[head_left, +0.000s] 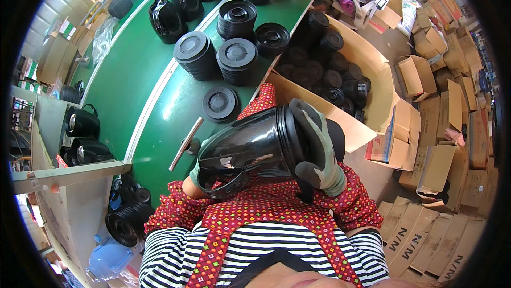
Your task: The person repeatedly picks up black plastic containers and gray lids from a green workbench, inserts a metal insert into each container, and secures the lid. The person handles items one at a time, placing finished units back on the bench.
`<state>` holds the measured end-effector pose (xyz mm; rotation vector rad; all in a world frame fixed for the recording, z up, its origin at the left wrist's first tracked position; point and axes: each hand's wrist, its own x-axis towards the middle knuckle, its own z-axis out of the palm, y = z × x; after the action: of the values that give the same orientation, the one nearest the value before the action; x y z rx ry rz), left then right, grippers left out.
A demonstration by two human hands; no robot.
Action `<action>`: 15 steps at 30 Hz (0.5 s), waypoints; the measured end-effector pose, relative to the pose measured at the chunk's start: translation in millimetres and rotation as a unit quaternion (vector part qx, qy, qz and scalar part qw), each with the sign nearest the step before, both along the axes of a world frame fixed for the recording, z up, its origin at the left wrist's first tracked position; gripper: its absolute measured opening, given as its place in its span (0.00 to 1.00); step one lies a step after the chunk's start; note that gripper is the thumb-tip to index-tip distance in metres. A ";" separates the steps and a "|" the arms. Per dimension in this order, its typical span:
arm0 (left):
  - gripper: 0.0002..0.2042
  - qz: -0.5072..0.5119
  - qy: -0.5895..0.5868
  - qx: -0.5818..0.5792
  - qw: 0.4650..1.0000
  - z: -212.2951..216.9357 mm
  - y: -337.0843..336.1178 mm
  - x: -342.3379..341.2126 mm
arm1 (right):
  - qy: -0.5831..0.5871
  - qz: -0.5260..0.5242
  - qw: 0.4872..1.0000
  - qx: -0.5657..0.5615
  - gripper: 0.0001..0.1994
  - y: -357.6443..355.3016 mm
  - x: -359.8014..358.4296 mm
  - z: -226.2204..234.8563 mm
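A glossy black jug body (245, 141) lies on its side in front of my chest, its handle low and its ringed end to the right. My right hand (322, 155), in a grey-green glove with dark fingertips, is closed round that ringed end. At the other end my gloved left hand (195, 173) holds the jug; its fingers are mostly hidden behind it. A dark rounded part (336, 138) shows behind my right hand, and I cannot tell whether it is held. Close to my left hand is a T-shaped metal bar (186, 144). Just beyond the jug lies one black lid (220, 103).
Stacks of black lids (195, 54) stand on the green conveyor belt (159, 96), with black jugs (166, 19) farther back. To the right an open cardboard box (372, 64) holds black parts. Black jugs (83, 122) sit at left beside a metal frame (74, 176). Flattened cartons (420, 240) lean at lower right.
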<state>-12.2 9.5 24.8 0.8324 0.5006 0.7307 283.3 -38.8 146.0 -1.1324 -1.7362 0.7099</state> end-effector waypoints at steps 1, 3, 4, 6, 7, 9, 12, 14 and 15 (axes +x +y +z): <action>0.31 0.014 0.021 0.031 0.999 -0.9 0.1 1.4 | -0.011 -0.001 1.000 0.010 0.49 -2.7 2.5 0.1; 0.31 0.075 0.089 0.152 0.982 -4.2 2.4 3.7 | 0.022 -0.005 1.000 0.009 0.47 -6.1 4.6 0.6; 0.31 0.139 0.152 0.267 0.941 -5.9 5.9 3.2 | 0.040 -0.010 0.999 0.010 0.46 -7.6 5.8 -0.7; 0.30 0.227 0.264 0.447 0.824 27.6 23.0 6.4 | 0.170 -0.042 0.983 -0.063 0.40 -8.2 4.7 -16.9; 0.29 0.218 0.303 0.488 0.789 68.0 29.8 8.3 | 0.235 -0.058 0.965 -0.097 0.37 -8.4 5.9 -24.0; 0.25 0.214 0.316 0.603 0.701 88.6 41.3 3.5 | 0.353 -0.026 0.875 -0.329 0.35 3.6 16.5 -29.2; 0.21 0.181 0.280 0.692 0.640 99.6 57.3 -0.3 | 0.275 -0.022 0.866 -0.416 0.33 -7.8 26.3 -7.6; 0.23 0.202 0.316 0.599 0.707 106.2 54.5 4.8 | 0.278 0.045 0.870 -0.404 0.32 -16.1 88.8 -71.3; 0.25 0.202 0.295 0.558 0.749 110.3 58.9 10.2 | 0.233 0.054 0.891 -0.386 0.32 -15.0 93.7 -67.3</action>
<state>-2.0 68.5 135.1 2.1821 0.8298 1.1894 377.0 -53.9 78.7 -1.2285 -1.1098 1.6872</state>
